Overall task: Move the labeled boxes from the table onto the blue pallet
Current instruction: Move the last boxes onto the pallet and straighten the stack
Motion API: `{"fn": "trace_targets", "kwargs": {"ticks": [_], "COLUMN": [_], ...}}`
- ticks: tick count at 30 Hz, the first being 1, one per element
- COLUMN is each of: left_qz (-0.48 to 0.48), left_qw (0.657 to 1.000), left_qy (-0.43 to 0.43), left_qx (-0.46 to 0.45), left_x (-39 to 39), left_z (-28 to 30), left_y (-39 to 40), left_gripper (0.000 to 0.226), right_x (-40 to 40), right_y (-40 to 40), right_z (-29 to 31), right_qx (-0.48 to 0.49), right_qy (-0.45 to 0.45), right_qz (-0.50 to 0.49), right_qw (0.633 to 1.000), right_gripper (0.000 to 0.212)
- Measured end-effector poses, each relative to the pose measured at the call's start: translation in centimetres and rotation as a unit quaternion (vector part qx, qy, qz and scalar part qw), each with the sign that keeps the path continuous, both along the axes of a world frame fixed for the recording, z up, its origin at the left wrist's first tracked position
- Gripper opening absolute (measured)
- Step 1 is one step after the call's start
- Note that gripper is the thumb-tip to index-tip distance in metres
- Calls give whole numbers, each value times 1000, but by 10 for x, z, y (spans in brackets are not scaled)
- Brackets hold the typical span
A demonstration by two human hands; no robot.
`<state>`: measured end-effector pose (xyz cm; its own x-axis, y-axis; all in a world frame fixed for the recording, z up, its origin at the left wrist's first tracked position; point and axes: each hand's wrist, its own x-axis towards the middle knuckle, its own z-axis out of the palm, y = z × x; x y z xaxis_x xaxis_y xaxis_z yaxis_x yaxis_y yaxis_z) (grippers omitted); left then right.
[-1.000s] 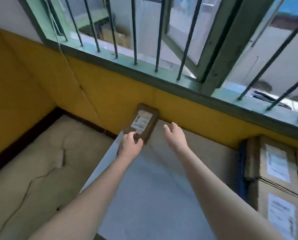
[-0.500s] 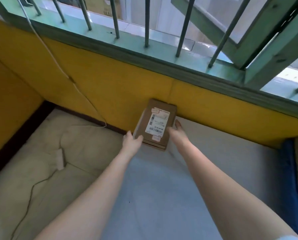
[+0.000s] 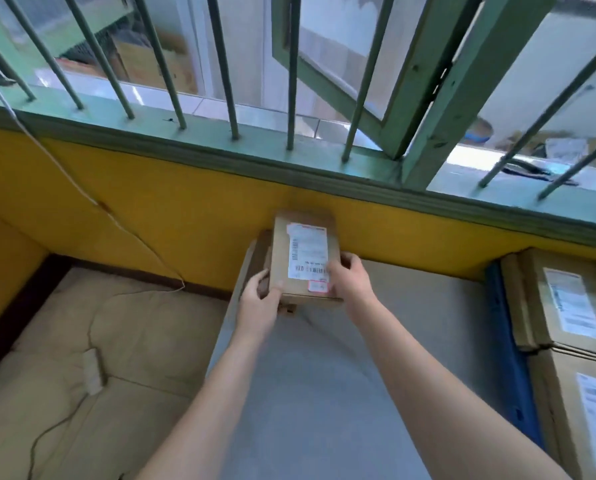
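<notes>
The labeled box [image 3: 303, 258] sits between both hands, raised over the far end of the grey table [image 3: 324, 393] — left hand [image 3: 258, 303] and right hand [image 3: 350, 282] each curl round a side. Right of the right hand, the blue pallet [image 3: 508, 348] carries stacked boxes [image 3: 566, 323].

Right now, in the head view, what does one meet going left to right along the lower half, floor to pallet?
White power strip on the floor → left hand → small labeled box held between both hands → right hand → bare grey table → blue pallet → stacked labeled boxes.
</notes>
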<state>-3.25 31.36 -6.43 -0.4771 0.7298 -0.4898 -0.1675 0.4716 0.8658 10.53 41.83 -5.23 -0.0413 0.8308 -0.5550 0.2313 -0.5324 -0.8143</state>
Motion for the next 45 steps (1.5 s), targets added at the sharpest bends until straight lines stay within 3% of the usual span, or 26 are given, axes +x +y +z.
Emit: {"fn": "trace_targets", "kwargs": {"ticks": [4, 11, 16, 20, 25, 29, 33, 35, 38, 41, 45], "left_qz": [-69, -213, -239, -239, -240, -252, -273, -286, -301, -317, -380], "left_qw": [996, 971, 958, 955, 954, 953, 949, 947, 947, 945, 898], "left_qy": [-32, -55, -51, -69, -122, -109, -109, -106, -64, 30, 218], "left_qx": [55, 95, 153, 163, 132, 129, 116, 105, 93, 71, 31], "left_x": [54, 196, 346, 473, 583, 633, 670, 684, 705, 721, 735], "left_z": [39, 100, 122, 127, 128, 126, 110, 103, 94, 81, 62], "left_y": [-7, -16, -30, -39, -35, -14, 25, 42, 63, 82, 102], "left_gripper": [32, 48, 57, 59, 54, 59, 61, 61, 59, 60, 80], "right_x": [80, 257, 407, 525, 636, 691, 725, 738, 752, 764, 780], "right_y": [5, -31, -61, -81, -96, -85, -71, -67, -53, -27, 8], "right_z": [42, 106, 123, 130, 139, 136, 129, 130, 123, 99, 66], "right_qx": [40, 114, 136, 143, 147, 126, 146, 164, 195, 203, 186], "right_qy": [33, 50, 69, 68, 29, -6, -119, -166, -234, -292, -278], "right_qz": [-29, -63, -47, -48, -48, -60, -25, 8, 57, 109, 142], "right_qw": [998, 990, 987, 986, 988, 990, 982, 972, 951, 928, 932], "right_gripper": [52, 46, 39, 47, 48, 42, 73, 78, 81, 79, 74]}}
